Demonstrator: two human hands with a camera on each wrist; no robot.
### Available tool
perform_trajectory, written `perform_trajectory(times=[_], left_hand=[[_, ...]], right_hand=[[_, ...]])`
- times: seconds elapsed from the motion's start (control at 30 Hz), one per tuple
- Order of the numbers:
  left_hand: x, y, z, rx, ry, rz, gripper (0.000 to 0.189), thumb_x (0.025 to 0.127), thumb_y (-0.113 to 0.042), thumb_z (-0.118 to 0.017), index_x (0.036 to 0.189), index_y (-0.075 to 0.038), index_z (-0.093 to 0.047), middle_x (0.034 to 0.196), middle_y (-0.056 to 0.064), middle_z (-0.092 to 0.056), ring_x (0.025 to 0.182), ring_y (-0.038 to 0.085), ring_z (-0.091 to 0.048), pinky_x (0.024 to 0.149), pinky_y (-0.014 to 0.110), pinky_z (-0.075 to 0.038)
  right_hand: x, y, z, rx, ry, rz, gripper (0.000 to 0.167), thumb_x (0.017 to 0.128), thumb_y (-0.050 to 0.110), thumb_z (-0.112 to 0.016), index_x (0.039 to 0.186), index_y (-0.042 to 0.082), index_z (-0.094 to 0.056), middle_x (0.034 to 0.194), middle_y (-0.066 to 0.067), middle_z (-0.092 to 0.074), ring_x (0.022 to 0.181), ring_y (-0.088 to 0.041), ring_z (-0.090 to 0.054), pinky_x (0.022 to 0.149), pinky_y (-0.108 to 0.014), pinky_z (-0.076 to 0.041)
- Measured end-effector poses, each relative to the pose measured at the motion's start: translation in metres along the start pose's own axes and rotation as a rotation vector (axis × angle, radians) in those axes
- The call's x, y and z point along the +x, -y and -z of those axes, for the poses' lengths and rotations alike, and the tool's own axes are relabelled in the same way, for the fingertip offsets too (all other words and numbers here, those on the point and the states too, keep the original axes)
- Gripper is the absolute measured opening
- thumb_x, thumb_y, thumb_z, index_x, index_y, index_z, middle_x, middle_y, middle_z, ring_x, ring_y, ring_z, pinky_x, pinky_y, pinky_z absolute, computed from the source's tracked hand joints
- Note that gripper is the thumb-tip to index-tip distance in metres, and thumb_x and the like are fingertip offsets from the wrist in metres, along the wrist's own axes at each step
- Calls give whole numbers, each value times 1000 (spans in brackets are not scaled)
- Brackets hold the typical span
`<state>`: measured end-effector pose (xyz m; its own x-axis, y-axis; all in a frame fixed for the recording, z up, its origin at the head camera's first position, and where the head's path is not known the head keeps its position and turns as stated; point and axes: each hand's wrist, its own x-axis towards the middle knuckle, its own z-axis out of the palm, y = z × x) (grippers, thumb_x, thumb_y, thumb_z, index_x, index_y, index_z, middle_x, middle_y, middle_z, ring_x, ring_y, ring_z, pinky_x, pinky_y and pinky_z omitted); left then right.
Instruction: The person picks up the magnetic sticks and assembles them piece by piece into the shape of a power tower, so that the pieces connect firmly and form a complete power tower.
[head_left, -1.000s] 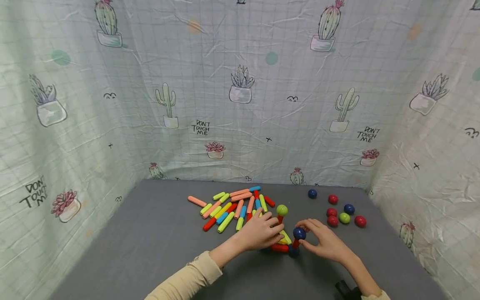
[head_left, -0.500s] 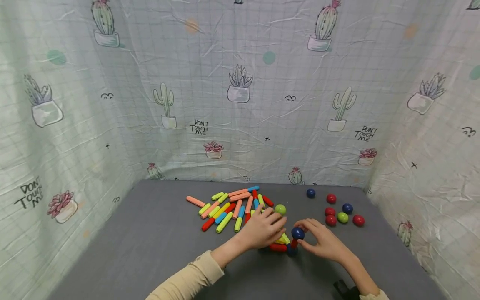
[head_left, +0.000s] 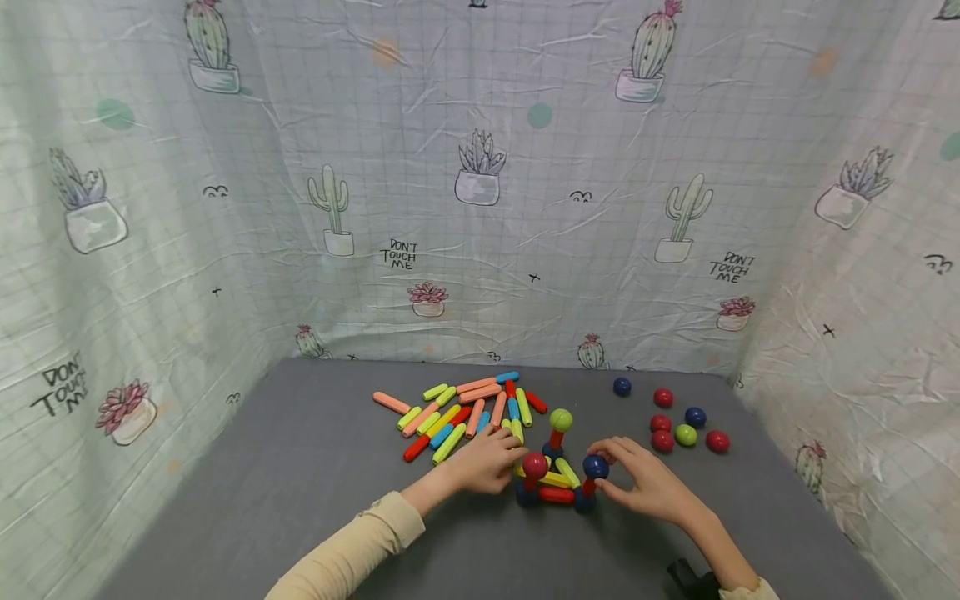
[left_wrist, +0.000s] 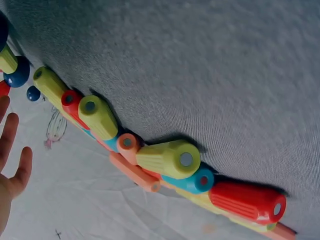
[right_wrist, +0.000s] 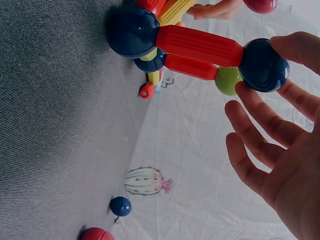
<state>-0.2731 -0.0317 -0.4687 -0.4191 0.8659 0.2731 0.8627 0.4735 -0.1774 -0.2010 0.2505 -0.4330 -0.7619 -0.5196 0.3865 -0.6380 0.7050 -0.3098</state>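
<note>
A small frame of magnetic rods and balls stands on the grey table, with dark blue balls at its base corners. Three red rods rise from it, topped by a red ball, a lime green ball and a dark blue ball. My right hand pinches that top blue ball between thumb and fingers, above its red rod. Just left of the red ball is my left hand, its fingers loosely bent. In the left wrist view the fingers show apart, holding nothing.
Loose magnetic rods in lime, salmon, red, blue and yellow, such as a lime rod, lie in a pile behind my left hand. Several loose balls, among them a red ball, lie at the back right. A patterned curtain closes off the table behind.
My left hand has drawn back leftward from in front of the frame, baring the red ball and the rods beneath it. The right hand keeps its pinch on the blue ball.
</note>
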Motion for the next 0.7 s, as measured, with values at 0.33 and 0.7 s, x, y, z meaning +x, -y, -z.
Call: perform_trajectory(times=[0.33,0.7], left_hand=[[2,-2,-7,-3,2,-15,30,83,-42,-58,105,-22,-63,100,-9,-62,92,9,-50,80,29,-38],[-1,9,13,113,-132,49,16,84,-27,-60,100,-23,-60,93,-6,-58,89,12,-51,83,37,-42]], right_hand=[[0,0,1,3,13,0,32,78,24,-67,108,20,-54,101,10,-54,84,-3,-50,70,-25,-47],[2,0,1,2,24,-7,33,78,23,-67,108,20,-54,101,10,-54,85,-4,-51,71,-25,-47]])
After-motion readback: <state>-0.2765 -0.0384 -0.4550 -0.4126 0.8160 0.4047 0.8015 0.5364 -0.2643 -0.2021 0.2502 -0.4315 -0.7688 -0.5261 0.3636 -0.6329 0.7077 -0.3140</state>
